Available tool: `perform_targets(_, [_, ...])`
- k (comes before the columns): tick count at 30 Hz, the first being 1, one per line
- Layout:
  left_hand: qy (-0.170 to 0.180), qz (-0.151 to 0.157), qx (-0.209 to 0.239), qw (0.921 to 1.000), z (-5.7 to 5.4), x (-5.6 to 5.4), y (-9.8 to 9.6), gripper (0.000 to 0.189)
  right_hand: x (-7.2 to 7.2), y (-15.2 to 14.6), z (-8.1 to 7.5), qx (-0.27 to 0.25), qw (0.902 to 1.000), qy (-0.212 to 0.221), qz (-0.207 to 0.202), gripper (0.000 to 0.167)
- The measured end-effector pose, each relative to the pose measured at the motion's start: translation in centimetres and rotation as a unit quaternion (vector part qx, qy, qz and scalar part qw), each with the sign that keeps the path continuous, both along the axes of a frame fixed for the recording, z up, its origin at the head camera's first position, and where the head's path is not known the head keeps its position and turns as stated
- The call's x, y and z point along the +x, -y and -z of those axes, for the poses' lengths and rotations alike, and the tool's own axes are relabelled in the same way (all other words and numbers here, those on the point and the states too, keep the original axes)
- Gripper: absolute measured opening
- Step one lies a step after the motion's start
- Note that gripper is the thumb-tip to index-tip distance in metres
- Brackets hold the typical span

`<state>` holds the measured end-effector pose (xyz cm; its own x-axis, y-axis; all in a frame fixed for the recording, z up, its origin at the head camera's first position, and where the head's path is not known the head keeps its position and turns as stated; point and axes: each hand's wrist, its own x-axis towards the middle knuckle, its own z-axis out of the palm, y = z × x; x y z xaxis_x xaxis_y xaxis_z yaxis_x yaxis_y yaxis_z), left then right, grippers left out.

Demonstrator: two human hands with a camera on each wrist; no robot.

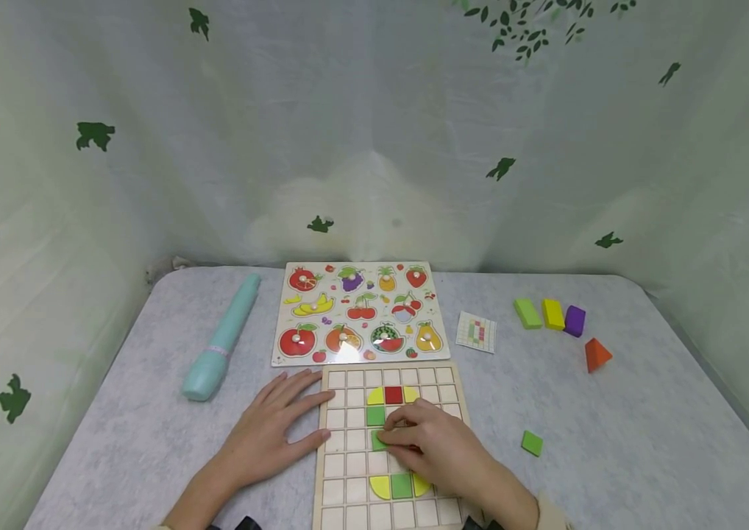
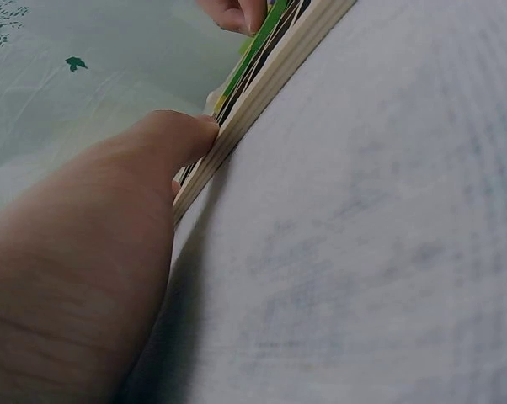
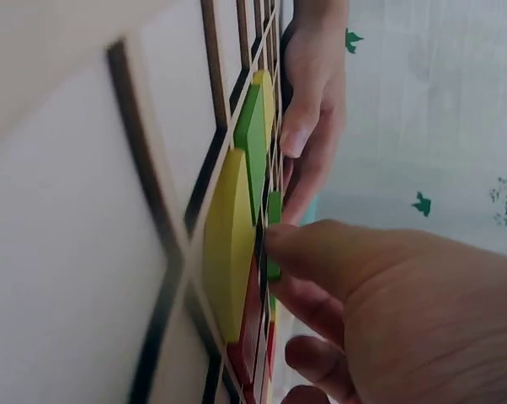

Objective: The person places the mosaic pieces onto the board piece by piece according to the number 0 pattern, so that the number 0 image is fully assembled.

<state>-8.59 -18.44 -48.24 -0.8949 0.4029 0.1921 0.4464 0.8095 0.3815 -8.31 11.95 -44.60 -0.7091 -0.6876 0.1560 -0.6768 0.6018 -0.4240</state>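
A wooden grid board (image 1: 335,467) lies at the front of the table. My left hand (image 1: 265,434) rests at its left side, fingers spread and straight, with fingertips and thumb against the edge. Over the middle squares, my right hand (image 1: 437,445) pinches a green square tile (image 1: 377,441) between thumb and fingers. Just above that tile sits another green tile (image 1: 375,416), below a red tile (image 1: 393,395) flanked by yellow rounded pieces. Lower down, a green tile (image 1: 401,486) lies between two yellow rounded pieces. My right hand hides some squares.
Behind the board lies a fruit puzzle (image 1: 321,324); a small pattern card (image 1: 477,333) is beside it. A teal bottle-shaped object (image 1: 222,346) lies left. To the right are a loose green tile (image 1: 532,443), an orange block (image 1: 597,355) and several coloured blocks (image 1: 553,314).
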Motion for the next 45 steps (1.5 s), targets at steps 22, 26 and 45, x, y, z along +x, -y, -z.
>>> perform_targets(22, [-0.006, 0.005, 0.009, 0.9999, 0.3, 0.0, 0.1, 0.061, 0.0, -0.5, -0.1, -0.006, 0.9996, 0.026, -0.011, 0.023])
perform_targets(26, [-0.008, 0.006, 0.009, 0.9999, 0.3, 0.0, 0.1, 0.061, -0.5, -1.7, -1.1, -0.015, 0.9988, 0.047, -0.002, 0.024])
perform_targets(45, [-0.017, 0.007, 0.007, 0.9998, 0.2, 0.0, 0.1, 0.061, -3.3, -10.2, -3.7, -0.026, 0.9895, 0.137, 0.037, 0.03])
